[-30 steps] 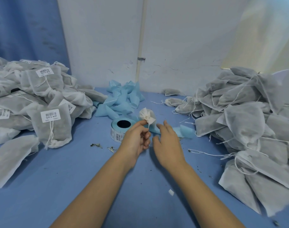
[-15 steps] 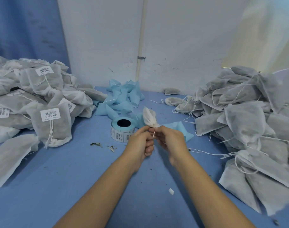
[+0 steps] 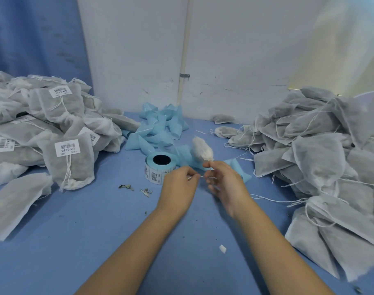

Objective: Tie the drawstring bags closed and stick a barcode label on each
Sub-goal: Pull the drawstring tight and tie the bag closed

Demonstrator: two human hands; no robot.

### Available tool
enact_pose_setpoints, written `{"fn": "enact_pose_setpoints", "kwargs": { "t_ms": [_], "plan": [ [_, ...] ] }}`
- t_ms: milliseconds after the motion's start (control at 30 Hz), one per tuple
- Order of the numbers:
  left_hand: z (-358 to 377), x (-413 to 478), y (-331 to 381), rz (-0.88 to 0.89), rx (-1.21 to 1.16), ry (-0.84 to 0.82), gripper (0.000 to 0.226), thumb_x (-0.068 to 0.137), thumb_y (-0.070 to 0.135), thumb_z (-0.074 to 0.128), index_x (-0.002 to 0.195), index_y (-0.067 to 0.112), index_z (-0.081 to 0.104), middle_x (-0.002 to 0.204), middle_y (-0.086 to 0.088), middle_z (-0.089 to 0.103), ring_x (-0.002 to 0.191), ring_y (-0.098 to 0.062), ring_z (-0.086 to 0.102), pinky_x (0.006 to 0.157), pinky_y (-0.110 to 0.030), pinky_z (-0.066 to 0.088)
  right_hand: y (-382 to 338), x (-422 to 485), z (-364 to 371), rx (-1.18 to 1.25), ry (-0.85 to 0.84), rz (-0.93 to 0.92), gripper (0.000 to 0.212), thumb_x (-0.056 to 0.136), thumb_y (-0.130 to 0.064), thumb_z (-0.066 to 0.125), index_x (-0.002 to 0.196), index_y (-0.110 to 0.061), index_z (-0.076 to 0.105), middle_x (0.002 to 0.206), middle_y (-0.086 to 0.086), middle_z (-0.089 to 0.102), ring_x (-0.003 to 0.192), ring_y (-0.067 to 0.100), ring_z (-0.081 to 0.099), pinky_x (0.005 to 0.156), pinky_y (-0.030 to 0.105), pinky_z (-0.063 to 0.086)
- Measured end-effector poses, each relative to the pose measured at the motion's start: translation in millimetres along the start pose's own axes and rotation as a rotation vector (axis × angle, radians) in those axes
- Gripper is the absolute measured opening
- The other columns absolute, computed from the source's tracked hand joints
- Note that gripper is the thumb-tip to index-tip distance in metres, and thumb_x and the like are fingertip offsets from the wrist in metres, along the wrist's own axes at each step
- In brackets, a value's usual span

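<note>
Bag in hand: a small white non-woven drawstring bag is at the centre of the frame, just above the hands. Only its puckered top shows; the body is hidden.
Right hand: blurred. Thumb and forefinger appear to pinch the bag's neck right under the tuft, and the other fingers are loosely curled.
Left hand: just left of the right hand, fingertips closed on the thin white drawstring that runs across to the right hand.
Handling: the bag is probably very light, soft and limp. The fabric should crumple rather than slip, but the cord is fine and easy to lose.
Where to hold: best at the gathered neck, with the cord taken near its end for the knot.
Label supply: a pale blue roll of barcode labels stands just left of the hands.
Done pile: grey labelled bags at the left of the frame.
To-do pile: grey unlabelled bags at the right of the frame.
</note>
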State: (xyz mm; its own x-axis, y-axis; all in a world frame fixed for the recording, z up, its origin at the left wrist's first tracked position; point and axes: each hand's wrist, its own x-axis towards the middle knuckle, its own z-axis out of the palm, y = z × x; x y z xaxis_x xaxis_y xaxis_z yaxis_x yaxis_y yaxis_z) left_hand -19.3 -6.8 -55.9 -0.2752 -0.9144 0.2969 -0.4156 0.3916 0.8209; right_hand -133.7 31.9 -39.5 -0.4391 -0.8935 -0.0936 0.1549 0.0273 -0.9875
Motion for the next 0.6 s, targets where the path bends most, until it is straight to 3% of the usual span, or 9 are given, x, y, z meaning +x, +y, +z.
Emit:
{"fn": "enact_pose_setpoints", "kwargs": {
  "t_ms": [100, 167, 267, 333, 400, 500, 533, 600],
  "plan": [
    [-5.8, -0.3, -3.1, 0.157, 0.285, 0.003, 0.02, 0.097, 0.022, 0.049, 0.096, 0.009, 0.063, 0.092, -0.002, 0.054, 0.085, -0.021, 0.054, 0.075, -0.03, 0.042, 4.4, 1.6, -0.9, -0.577, 0.17, -0.33, 0.02, 0.098, -0.022, 0.046, 0.081, -0.019, 0.057, 0.064, -0.003, 0.052, 0.065, 0.017, 0.047, 0.061, 0.03, 0.037],
    [-8.1, -0.9, -2.0, 0.181, 0.334, 0.034, 0.022, 0.098, 0.026, 0.047, 0.096, 0.009, 0.061, 0.098, -0.003, 0.051, 0.086, -0.022, 0.054, 0.074, -0.037, 0.044, 6.4, 0.2, -0.2, -0.91, 0.238, -0.43, 0.02, 0.1, -0.028, 0.039, 0.085, -0.019, 0.048, 0.077, -0.002, 0.055, 0.078, 0.023, 0.05, 0.067, 0.036, 0.037],
    [-8.4, -1.5, 2.1, 0.245, 0.286, 0.106, 0.021, 0.097, 0.025, 0.048, 0.093, 0.01, 0.061, 0.112, 0.004, 0.052, 0.087, -0.017, 0.054, 0.07, -0.036, 0.045, 7.3, -4.0, 3.8, -1.208, 0.271, -0.546, 0.022, 0.102, -0.026, 0.032, 0.093, -0.015, 0.049, 0.101, 0.006, 0.056, 0.095, 0.029, 0.05, 0.076, 0.041, 0.036],
    [-5.7, -0.9, 3.1, 0.334, 0.198, 0.084, 0.017, 0.097, 0.019, 0.048, 0.093, 0.009, 0.06, 0.134, 0.01, 0.049, 0.101, -0.011, 0.054, 0.079, -0.033, 0.046, 7.1, -6.3, 7.7, -1.297, 0.253, -0.598, 0.022, 0.102, -0.023, 0.032, 0.102, -0.012, 0.052, 0.11, 0.005, 0.054, 0.1, 0.028, 0.05, 0.076, 0.039, 0.034],
    [-3.3, -1.4, 4.1, 0.399, 0.06, 0.024, 0.012, 0.097, 0.01, 0.048, 0.096, 0.007, 0.06, 0.143, 0.006, 0.046, 0.116, -0.005, 0.048, 0.092, -0.019, 0.039, 7.4, -7.8, 9.4, -1.293, 0.238, -0.632, 0.02, 0.099, -0.019, 0.036, 0.109, -0.012, 0.053, 0.116, 0.002, 0.055, 0.102, 0.027, 0.05, 0.076, 0.038, 0.034],
    [0.2, -2.7, 6.5, 0.352, -0.116, 0.001, 0.023, 0.096, 0.003, 0.046, 0.116, 0.002, 0.057, 0.127, -0.002, 0.057, 0.115, -0.012, 0.052, 0.092, -0.008, 0.033, 10.2, -8.8, 8.7, -1.206, 0.222, -0.699, 0.032, 0.094, -0.012, 0.042, 0.123, -0.013, 0.055, 0.132, -0.001, 0.054, 0.115, 0.025, 0.049, 0.086, 0.036, 0.037],
    [0.8, -3.3, 7.5, 0.299, -0.179, 0.008, 0.026, 0.097, 0.003, 0.045, 0.121, 0.004, 0.055, 0.121, 0.001, 0.058, 0.109, -0.013, 0.055, 0.091, -0.009, 0.037, 11.3, -9.6, 8.8, -1.176, 0.222, -0.729, 0.037, 0.093, -0.009, 0.043, 0.128, -0.012, 0.055, 0.138, -0.002, 0.052, 0.121, 0.024, 0.047, 0.092, 0.034, 0.036],
    [2.7, -4.5, 9.0, 0.194, -0.308, 0.008, 0.018, 0.098, 0.005, 0.045, 0.112, 0.005, 0.057, 0.115, 0.007, 0.058, 0.102, -0.013, 0.06, 0.09, -0.019, 0.045, 14.3, -11.1, 9.5, -1.126, 0.227, -0.812, 0.042, 0.09, -0.007, 0.044, 0.13, -0.01, 0.056, 0.141, -0.001, 0.051, 0.124, 0.023, 0.047, 0.097, 0.032, 0.037]
  ]
}}
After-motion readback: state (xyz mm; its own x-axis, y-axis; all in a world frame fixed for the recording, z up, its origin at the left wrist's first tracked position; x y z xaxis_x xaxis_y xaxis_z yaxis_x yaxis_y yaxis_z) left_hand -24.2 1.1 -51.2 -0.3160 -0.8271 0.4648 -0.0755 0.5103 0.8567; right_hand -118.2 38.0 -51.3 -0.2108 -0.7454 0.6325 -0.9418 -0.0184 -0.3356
